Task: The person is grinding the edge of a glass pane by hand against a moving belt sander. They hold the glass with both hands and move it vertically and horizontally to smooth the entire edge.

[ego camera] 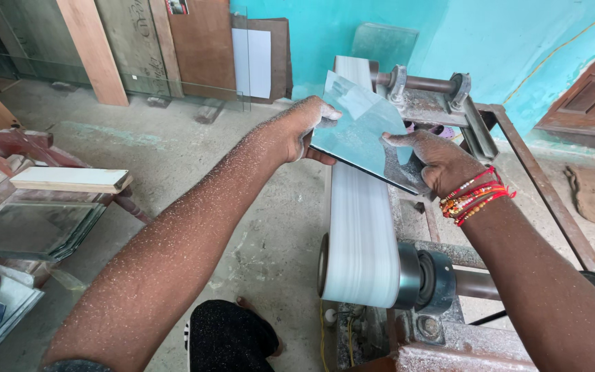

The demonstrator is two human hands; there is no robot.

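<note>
turquoise painted wall [449, 34] behind, dusty grey concrete floor [173, 158] below — a workshop with a rusty metal-framed belt grinding machine [518, 158] carrying a white abrasive belt [359, 227] over 2 rollers. both hands hold 1 flat rectangular pane of clear glass [363, 134] tilted over the belt's far half, lower edge near or on the belt; contact can't be confirmed. left hand [297, 131] clamps the pane's left edge, thumb under, fingers on top. right hand [439, 162], with red and orange thread bands [475, 196] at the wrist, grips the right lower corner, fingers closed on the edge. forearms speckled with fine white grit.

step in hand looks like edge grinding of the pane. next move would call for steady even pressure and a firm 2-hand hold — fingers sit close to the belt.

stack of greenish glass sheets [36, 231] at left, under a pale wooden block [70, 180]. tall glass panes [125, 48] and brown boards lean on the back wall, 1 with a plain white rectangular sheet [251, 62]; faint writing on another, unread. brown panelled door [593, 96] right.
</note>
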